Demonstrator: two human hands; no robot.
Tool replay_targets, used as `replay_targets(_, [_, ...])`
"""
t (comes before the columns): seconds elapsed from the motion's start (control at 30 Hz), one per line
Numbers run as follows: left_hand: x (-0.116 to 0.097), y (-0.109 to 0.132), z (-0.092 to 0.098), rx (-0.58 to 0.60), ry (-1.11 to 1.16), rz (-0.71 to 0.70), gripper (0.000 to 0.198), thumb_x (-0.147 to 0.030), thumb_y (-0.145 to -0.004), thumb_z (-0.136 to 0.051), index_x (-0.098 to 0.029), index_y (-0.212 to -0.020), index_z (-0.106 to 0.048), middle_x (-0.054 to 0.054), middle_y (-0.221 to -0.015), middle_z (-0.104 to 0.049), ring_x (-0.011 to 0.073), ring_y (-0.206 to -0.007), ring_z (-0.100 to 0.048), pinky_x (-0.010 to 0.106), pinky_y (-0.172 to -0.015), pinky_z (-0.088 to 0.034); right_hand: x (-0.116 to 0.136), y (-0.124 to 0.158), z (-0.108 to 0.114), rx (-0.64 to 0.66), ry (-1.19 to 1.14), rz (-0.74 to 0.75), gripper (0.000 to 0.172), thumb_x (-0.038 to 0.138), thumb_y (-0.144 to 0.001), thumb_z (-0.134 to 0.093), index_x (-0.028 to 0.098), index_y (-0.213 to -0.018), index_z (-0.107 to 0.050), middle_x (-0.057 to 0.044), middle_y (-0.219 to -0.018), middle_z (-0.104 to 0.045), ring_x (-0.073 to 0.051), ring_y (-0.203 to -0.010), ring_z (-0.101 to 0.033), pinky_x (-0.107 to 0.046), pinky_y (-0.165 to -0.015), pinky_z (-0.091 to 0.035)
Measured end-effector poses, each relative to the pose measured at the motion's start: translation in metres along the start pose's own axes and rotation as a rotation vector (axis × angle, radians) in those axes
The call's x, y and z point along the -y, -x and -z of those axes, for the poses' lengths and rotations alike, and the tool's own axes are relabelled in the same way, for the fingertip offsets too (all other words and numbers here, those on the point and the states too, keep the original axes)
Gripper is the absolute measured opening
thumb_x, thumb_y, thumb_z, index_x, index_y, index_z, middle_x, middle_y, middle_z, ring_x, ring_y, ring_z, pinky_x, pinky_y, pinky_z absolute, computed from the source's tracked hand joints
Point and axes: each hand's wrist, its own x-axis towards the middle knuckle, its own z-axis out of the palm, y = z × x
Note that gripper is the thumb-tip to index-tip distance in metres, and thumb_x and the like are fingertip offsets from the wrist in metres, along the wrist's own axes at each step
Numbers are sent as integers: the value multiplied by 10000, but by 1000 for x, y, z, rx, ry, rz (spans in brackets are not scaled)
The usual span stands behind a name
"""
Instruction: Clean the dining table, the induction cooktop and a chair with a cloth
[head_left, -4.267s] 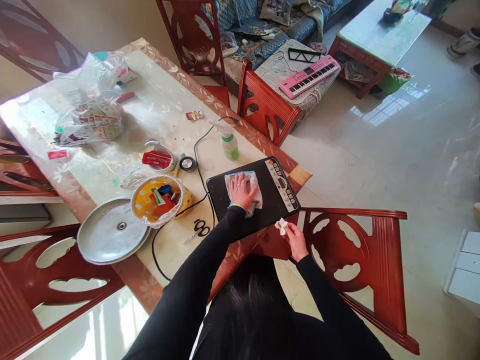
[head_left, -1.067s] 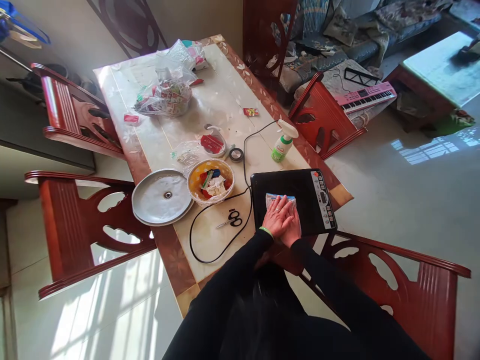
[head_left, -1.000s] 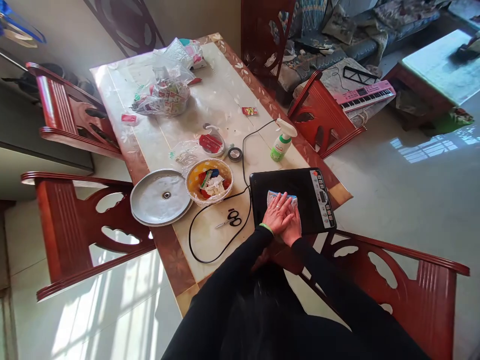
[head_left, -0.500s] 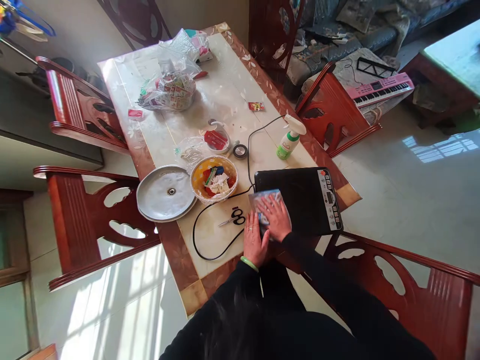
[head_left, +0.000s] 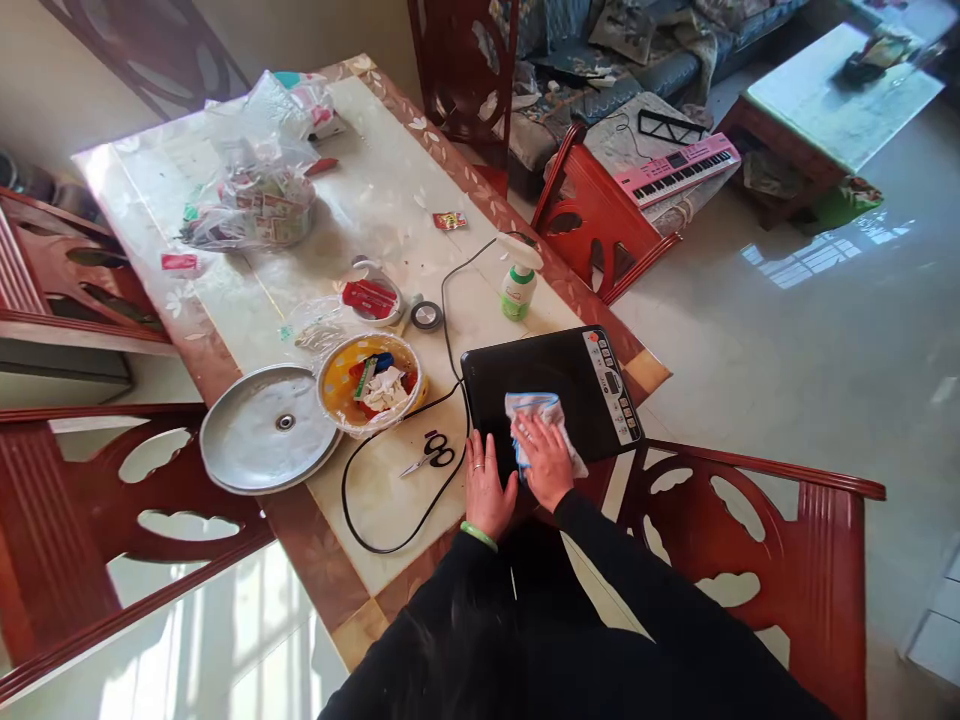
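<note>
A black induction cooker (head_left: 540, 385) with a control panel on its right side lies at the table's near corner. My right hand (head_left: 546, 460) presses a folded pale cloth with blue edging (head_left: 534, 402) onto its dark surface, fingers over the cloth. Beside it, my left hand (head_left: 489, 492) rests at the cooker's near left corner, fingers stretched out and holding nothing. A ring and a green bangle are on that side. Left of this hand lie black-handled scissors (head_left: 430, 455), inside a loop of the black power cord (head_left: 345, 500).
A green-and-white spray bottle (head_left: 517, 290) stands behind the cooker. Left are a yellow bowl with scraps (head_left: 330, 400), round metal lids (head_left: 247, 425), a tape roll (head_left: 426, 316) and a plastic bag of packets (head_left: 262, 205). Wooden chairs (head_left: 825, 560) surround the table (head_left: 360, 200).
My right hand and the cloth have shifted from the cooker's left edge further onto its surface. My left hand stays near the left corner. The head view has turned right.
</note>
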Motion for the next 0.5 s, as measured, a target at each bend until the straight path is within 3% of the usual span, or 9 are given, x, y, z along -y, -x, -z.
replay_targets(0.07, [-19,-19,2,66,-102,-122,826,-229,-918,-651,-168,-1686,-353,197,-1823,-128,371,-1701,-35,655,-1349,-197,-12,24,4,30,-10,21,982,253,-913,-594,416,-1753,-111,115,-1770,-314,-241,-1650,-320,-478,-1371,-219])
replay_targets(0.17, [-41,-49,1,217,-235,-211,944,-254,-838,-779,-169,-1685,-369,204,-1819,-115,405,-1693,-27,670,-1347,-152,-77,26,18,-64,5,-124,920,259,-923,-584,353,-1754,-202,31,-1762,-368,-301,-1629,-360,-541,-1333,-272])
replay_targets(0.27, [-48,-68,-3,310,-332,-206,1037,-283,-778,-868,-185,-1688,-381,205,-1813,-142,433,-1686,-63,677,-1345,-124,-135,-34,33,-187,13,-278,716,333,-1011,-502,205,-1704,-374,-97,-1752,-396,-356,-1618,-353,-579,-1293,-306])
replay_targets(0.4, [-48,-71,-5,329,-392,-186,1032,-287,-781,-900,-204,-1685,-409,187,-1815,-145,433,-1686,-85,658,-1349,-143,-155,-147,42,-234,-58,-348,639,424,-1068,-443,118,-1627,-494,-173,-1718,-434,-381,-1608,-334,-609,-1317,-219])
replay_targets(0.47, [-51,-71,-4,342,-423,-168,1041,-273,-769,-918,-188,-1679,-421,196,-1812,-151,438,-1685,-96,650,-1349,-157,-153,-159,44,-213,-99,-326,640,426,-1067,-435,114,-1621,-502,-164,-1702,-461,-371,-1613,-331,-611,-1326,-204])
replay_targets(0.5, [-54,-71,-3,352,-440,-159,1043,-267,-764,-923,-176,-1676,-425,202,-1810,-154,441,-1683,-102,647,-1349,-164,-151,-147,44,-206,-112,-305,647,423,-1064,-432,115,-1630,-490,-157,-1700,-467,-364,-1616,-332,-607,-1330,-205])
